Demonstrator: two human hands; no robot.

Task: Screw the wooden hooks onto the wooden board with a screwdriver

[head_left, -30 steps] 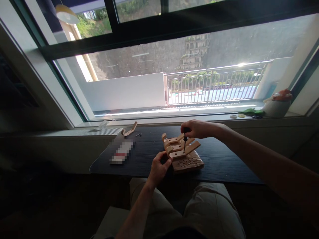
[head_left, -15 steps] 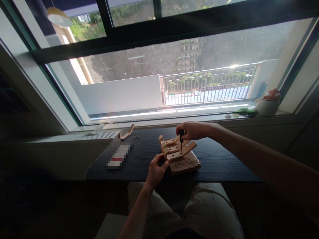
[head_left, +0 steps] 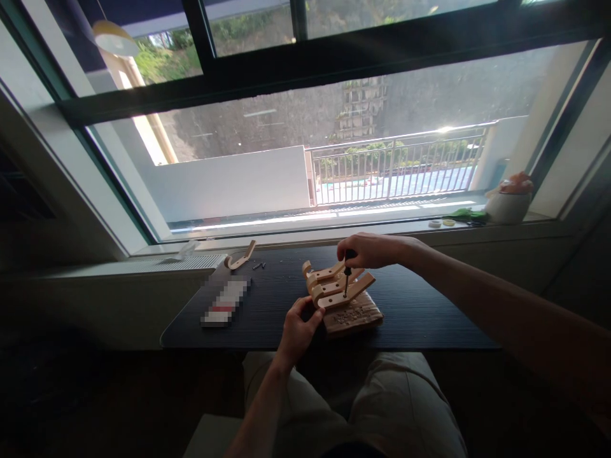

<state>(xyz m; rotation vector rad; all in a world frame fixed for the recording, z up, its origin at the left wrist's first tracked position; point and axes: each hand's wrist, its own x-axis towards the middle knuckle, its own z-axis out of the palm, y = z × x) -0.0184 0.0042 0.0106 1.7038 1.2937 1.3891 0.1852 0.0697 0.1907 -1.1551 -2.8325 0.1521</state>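
On the dark table lies a wooden board [head_left: 356, 318] with carved marks on its near part. Several curved wooden hooks sit across it in a row. My left hand [head_left: 300, 327] pinches the curled end of the nearest wooden hook [head_left: 334, 300], at the board's left side. My right hand [head_left: 365, 250] is wrapped round the dark handle of a screwdriver [head_left: 347, 272], held upright from above. Its tip meets the nearest hook at a hole or screw; which one is too small to tell.
A loose wooden hook [head_left: 241, 256] lies at the table's back left, with a few screws [head_left: 259, 265] beside it. A blurred-out flat item [head_left: 226, 302] lies left on the table [head_left: 286, 331]. A white pot [head_left: 508, 205] stands on the right windowsill.
The view has shifted slightly. Both hands keep their places on the hook and the screwdriver, and the right hand's grip on the handle looks slightly different.
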